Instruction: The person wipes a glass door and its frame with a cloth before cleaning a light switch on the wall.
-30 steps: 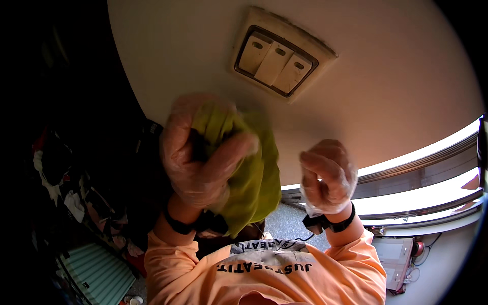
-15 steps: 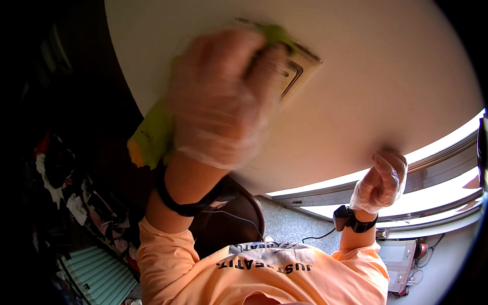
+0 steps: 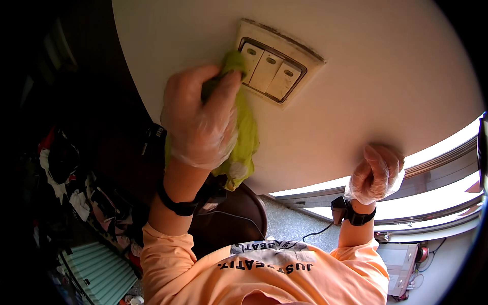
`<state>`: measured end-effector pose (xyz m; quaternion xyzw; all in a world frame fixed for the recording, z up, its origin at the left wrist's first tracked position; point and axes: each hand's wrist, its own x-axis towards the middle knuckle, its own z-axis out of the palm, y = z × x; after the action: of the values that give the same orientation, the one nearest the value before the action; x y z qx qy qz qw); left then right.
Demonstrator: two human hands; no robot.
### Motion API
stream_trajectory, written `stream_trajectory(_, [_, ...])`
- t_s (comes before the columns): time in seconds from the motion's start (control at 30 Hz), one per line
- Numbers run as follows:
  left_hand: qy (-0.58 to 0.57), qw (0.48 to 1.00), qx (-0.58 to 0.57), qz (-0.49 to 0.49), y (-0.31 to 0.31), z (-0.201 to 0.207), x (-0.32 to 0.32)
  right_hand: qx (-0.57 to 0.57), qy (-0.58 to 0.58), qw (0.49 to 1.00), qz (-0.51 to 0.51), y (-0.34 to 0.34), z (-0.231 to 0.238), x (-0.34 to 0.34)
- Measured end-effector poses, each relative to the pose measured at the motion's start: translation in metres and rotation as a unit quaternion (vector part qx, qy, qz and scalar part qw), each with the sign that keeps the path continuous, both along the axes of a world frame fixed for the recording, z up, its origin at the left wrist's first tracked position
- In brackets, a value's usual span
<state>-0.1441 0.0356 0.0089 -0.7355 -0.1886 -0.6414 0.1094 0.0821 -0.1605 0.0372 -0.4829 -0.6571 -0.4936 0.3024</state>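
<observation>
My left hand (image 3: 201,119), in a clear plastic glove, pinches a green cloth (image 3: 244,145) between thumb and fingers. The bunched tip of the cloth is at the left edge of a cream wall switch (image 3: 270,70) with three rockers, and the rest hangs down beside my wrist. Grime darkens the switch's frame and its upper edge. My right hand (image 3: 377,174), gloved the same way, is curled closed by the lower right of the pale wall (image 3: 325,127). Nothing shows in its fingers.
A window (image 3: 432,178) with a rail runs along the right. Below stands a dark brown round-edged piece of furniture (image 3: 244,213) with a thin cable over it. Clothes (image 3: 79,203) and a ribbed pale green panel (image 3: 99,274) lie at the lower left.
My left hand has moved left and slightly down with the cloth, uncovering the switch's three rockers. The hanging cloth has swung to the right of my wrist. My right hand has barely shifted.
</observation>
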Motion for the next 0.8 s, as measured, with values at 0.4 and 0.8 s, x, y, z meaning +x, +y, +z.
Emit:
stream_trajectory(0.4, [-0.041,0.998,0.033,-0.035,0.002,-0.008,0.012,0.009,-0.022,1.0,-0.016,0.002,-0.003,0.003])
stream_trajectory(0.8, [-0.08,0.989,-0.062,-0.107,0.0,-0.021,0.007,0.003,-0.024,0.999,-0.024,0.0,-0.001,0.001])
